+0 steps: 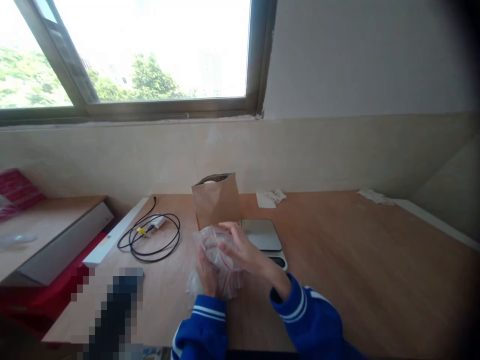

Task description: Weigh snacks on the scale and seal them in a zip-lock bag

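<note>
A crumpled clear plastic zip bag (215,262) with a red seal line is held above the wooden table (356,260) by both hands. My left hand (207,275) grips its lower part from beneath. My right hand (243,250) lies over its top right side with fingers curled on the plastic. Both sleeves are blue with white stripes. Right behind the bag stands an open brown paper bag (216,200). A flat silver kitchen scale (262,236) lies just right of my hands.
A coiled black cable (152,237) with a white plug lies to the left. White crumpled paper (270,197) sits near the wall, more of it (375,196) at far right. A pixelated dark object (114,310) stands at the front left. A lower side table (45,225) lies beyond the left edge.
</note>
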{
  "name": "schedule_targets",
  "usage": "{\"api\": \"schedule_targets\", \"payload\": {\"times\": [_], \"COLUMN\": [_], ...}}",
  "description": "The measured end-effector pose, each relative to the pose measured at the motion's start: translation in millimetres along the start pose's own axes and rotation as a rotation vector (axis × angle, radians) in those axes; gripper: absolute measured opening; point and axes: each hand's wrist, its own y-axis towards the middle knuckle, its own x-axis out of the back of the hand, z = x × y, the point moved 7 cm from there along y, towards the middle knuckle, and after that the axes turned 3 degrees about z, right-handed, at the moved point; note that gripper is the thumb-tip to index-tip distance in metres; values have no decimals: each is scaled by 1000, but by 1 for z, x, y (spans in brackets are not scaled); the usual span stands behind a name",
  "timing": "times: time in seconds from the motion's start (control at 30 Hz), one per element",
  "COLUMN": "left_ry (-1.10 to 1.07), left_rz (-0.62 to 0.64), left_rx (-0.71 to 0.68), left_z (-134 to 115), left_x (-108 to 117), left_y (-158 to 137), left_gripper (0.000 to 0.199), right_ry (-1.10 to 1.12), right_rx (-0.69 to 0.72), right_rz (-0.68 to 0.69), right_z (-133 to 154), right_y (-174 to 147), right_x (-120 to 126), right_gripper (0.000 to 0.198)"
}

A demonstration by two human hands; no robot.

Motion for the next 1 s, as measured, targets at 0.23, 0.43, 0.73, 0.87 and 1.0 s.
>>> {"api": "schedule_targets", "payload": {"times": [0.23, 0.43, 0.73, 0.87, 1.0], "left_ry": [175, 523, 445, 386, 355], "left_rz": [53, 364, 752, 727, 624], "left_rx": [-111, -266, -26, -26, 5], "left_z": [-24, -66, -64, -68, -60], "left_x": [-8, -28, -51, -61, -62], "left_y": [-11, -19, -55, -64, -68], "left_gripper": [7, 12, 34, 32, 29], "right_ry": [275, 502, 521, 356, 346], "right_rx": [-242, -286, -324, -287, -284], "right_rz": [-390, -619, -678, -606, -602], "right_z": [-39, -58, -72, -55, -42], "right_y": [-37, -65, -109, -106, -105], "right_x": [-5, 20, 29, 28, 23], "right_gripper": [26, 30, 29, 29, 33]}}
